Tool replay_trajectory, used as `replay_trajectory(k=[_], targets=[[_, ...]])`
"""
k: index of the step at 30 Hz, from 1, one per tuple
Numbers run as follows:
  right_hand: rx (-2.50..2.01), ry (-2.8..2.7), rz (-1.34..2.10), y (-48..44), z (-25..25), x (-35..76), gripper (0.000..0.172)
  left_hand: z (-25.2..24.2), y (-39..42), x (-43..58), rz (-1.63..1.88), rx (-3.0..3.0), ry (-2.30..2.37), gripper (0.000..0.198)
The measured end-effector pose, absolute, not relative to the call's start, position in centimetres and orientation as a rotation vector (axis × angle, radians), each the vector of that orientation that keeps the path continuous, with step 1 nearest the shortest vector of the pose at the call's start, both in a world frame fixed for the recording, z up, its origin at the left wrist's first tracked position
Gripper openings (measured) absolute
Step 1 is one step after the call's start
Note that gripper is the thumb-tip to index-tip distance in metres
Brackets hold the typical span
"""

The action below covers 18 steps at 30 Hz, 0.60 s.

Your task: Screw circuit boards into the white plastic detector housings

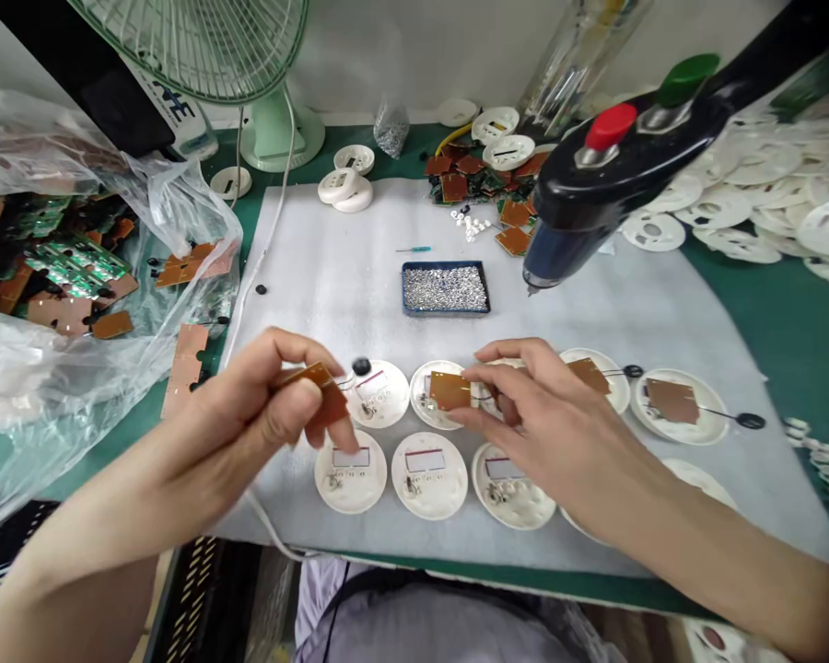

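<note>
My left hand point(266, 405) is pinched on a small brown circuit board point(321, 391) with a thin wire and a black disc point(361, 366) hanging off it, just above a white round housing point(381, 394). My right hand point(531, 410) presses its fingertips on another brown circuit board point(449, 390) lying in the neighbouring white housing point(434, 414). Two more housings to the right hold a board each point(671, 401). Three white housings in the front row point(426, 474) show a small window and no board.
A blue tray of small screws point(446, 288) sits mid-mat. A black electric screwdriver point(594, 198) hangs above right. Piles of white plastic parts point(766, 193) lie right, bags of circuit boards point(75, 276) left, a green fan point(249, 74) behind.
</note>
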State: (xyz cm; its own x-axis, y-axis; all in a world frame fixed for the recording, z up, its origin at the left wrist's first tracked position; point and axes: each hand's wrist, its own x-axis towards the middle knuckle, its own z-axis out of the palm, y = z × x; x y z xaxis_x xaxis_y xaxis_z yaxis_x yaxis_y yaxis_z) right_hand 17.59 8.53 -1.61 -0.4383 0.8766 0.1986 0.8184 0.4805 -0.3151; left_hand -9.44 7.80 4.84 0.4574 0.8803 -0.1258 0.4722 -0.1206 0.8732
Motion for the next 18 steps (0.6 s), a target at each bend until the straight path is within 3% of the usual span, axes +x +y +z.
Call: replay_trajectory(k=[8,13,18], targets=[[-1.464,-2.444,0.406,9.1,-2.5,16.8,0.027,3.0,9.2,-5.1,0.210,2.310,0.797,0.030],[-1.407,-2.449,0.306,8.9,-2.7,16.7,0.025,1.7,9.5,-3.9,0.024,2.461,0.857,0.032],[-1.348,-2.526,0.443,9.6,-2.6,17.5,0.025,2.0,9.2,-3.2,-0.078,2.483,0.937,0.039]])
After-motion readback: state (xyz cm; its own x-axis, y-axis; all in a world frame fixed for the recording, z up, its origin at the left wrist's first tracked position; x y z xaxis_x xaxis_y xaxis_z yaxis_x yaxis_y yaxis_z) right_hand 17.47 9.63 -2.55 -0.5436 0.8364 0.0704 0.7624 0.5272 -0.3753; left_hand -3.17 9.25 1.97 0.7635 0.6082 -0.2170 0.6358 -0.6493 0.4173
